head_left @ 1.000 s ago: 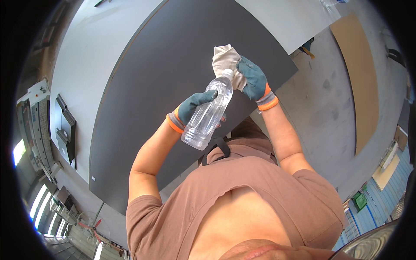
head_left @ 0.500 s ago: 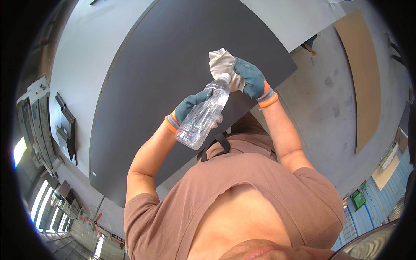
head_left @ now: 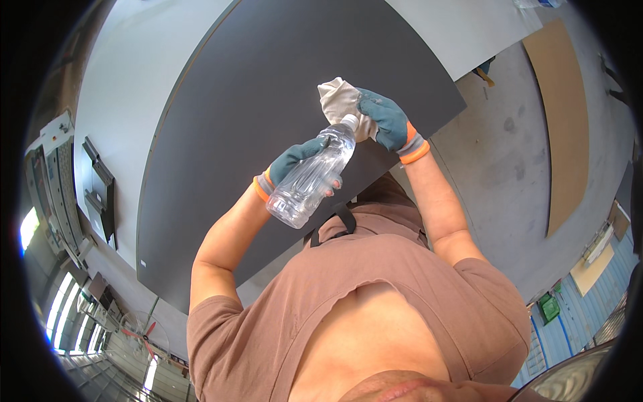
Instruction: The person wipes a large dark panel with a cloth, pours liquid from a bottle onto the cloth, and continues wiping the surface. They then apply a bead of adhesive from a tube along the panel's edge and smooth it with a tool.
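Observation:
My left hand, in a teal glove with an orange and grey cuff, is closed round a clear plastic bottle. The bottle is tilted, its white cap end up toward the right and its base toward my body. Clear liquid seems to be inside, though how much I cannot tell. In my right hand, gloved alike, a crumpled off-white cloth is gripped, with its loose end sticking out to the left. The bottle's white cap lies against or just in front of the cloth. Both hands are over a large dark grey panel.
Beneath the grey panel lies a pale white surface. Dark metal-like pieces rest at the left. A long brown board lies on the grey floor at the right. A fan stands at the lower left.
The bottle and both hands have stayed nearly in place, with only a slight shift of the bottle's base to the left. The grip on bottle and cloth is the same.

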